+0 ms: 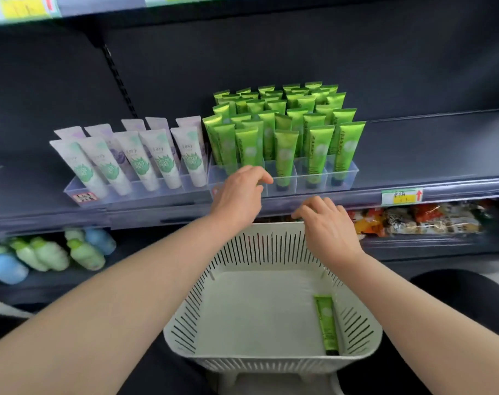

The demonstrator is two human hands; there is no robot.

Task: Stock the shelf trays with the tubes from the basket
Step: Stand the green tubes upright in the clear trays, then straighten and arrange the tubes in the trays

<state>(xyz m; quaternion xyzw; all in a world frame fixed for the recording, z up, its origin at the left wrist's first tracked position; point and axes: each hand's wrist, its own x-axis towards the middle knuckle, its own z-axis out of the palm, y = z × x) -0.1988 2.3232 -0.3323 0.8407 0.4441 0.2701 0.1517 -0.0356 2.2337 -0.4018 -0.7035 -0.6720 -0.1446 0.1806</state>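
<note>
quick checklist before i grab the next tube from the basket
1. tube left in basket: ok, one green tube lies by its right wall.
2. left hand free: ok, holds nothing.
3. right hand free: cannot tell, it is at the basket's far rim.
4. matching tray: ok, the same kind stands in the right tray.
5. free slot there: cannot tell, the left hand covers part of the front row.

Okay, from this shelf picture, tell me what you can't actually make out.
Head view only:
- Clear tray, front-left slots: covered by the left hand.
- Price label: print too blurred to read.
- Lower-shelf packets: blurred, tops hidden by the shelf edge.
- Top labels: cut off by the frame edge.
- Right hand: unclear whether it touches the basket rim.
</note>
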